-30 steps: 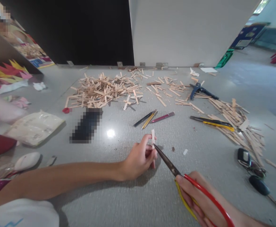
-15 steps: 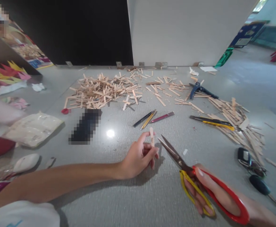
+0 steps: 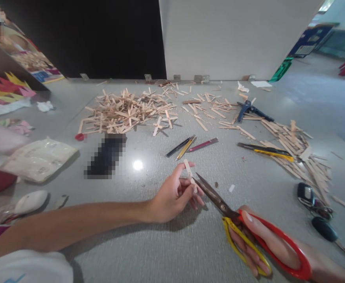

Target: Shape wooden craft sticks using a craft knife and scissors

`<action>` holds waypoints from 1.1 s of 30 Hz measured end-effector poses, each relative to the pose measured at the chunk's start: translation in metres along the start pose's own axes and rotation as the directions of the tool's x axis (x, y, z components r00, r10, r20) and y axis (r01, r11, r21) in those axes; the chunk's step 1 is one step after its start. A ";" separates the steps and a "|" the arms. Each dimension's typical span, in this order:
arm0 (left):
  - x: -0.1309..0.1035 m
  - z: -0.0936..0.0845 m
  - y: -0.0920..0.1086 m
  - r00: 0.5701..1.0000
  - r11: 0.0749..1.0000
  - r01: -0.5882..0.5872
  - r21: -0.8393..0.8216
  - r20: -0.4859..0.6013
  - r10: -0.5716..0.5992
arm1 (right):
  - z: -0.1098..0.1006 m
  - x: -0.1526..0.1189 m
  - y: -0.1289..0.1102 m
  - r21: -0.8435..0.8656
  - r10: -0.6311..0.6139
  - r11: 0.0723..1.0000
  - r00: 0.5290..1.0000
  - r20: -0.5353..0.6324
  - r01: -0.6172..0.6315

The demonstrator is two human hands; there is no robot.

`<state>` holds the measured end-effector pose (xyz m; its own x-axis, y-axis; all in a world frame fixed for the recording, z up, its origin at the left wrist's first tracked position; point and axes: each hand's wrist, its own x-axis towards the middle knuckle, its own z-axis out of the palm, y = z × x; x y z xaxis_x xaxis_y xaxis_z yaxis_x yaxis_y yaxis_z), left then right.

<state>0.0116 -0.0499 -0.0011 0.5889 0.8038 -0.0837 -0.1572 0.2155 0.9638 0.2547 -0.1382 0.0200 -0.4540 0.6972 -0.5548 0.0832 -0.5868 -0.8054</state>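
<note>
Between the thumb and fingers of my left hand [image 3: 172,194] is a short wooden craft stick [image 3: 188,168], held upright at a slant, with a small slot or mark partway along it. My right hand [image 3: 257,228] grips scissors [image 3: 219,202] with one red and one yellow handle. Their blades are slightly apart, and the tips reach the stick beside my left fingertips; whether they touch it I cannot tell. Just beyond lie a black tweezer-like tool [image 3: 178,147], a yellow one [image 3: 186,147] and a dark red one [image 3: 203,144]. A tiny dark chip [image 3: 216,184] rests near the blades.
A heap of craft sticks [image 3: 125,112] lies at the back, more sticks [image 3: 293,137] at the right. Nearby are a cutter knife [image 3: 266,152], blue-handled pliers [image 3: 249,110], keys [image 3: 325,230], a pixelated dark object [image 3: 106,155], a plastic packet [image 3: 42,159] and a white mouse [image 3: 31,201].
The scissors have moved left and their tips now meet the stick's edge. The stick has tilted to the left, and a small dark chip now shows on the table.
</note>
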 end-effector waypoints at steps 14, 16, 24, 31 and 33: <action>-0.004 0.000 -0.013 0.992 0.994 -0.102 0.049 -0.073 0.105 | 0.010 0.006 0.003 0.062 0.139 0.988 0.990 0.016 -0.140; -0.005 -0.002 -0.016 0.987 0.989 -0.127 0.079 -0.083 0.134 | 0.013 0.008 0.009 0.092 0.155 0.983 0.987 0.053 -0.159; -0.008 0.001 -0.015 0.979 0.970 -0.167 0.177 -0.087 0.185 | 0.018 0.005 0.017 0.075 0.014 0.997 1.000 0.022 -0.015; -0.008 -0.002 -0.021 0.987 0.978 -0.108 0.177 -0.094 0.127 | 0.018 -0.013 -0.002 -0.173 -0.003 0.985 0.991 -0.133 -0.020; -0.008 -0.003 -0.022 0.989 0.976 -0.112 0.188 -0.077 0.128 | 0.017 -0.016 -0.001 -0.236 -0.026 0.971 0.977 -0.214 -0.026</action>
<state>0.0084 -0.0595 -0.0223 0.5010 0.8652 0.0210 -0.0700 0.0164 0.9974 0.2470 -0.1554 0.0335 -0.2559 0.7840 -0.5655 0.3025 -0.4907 -0.8171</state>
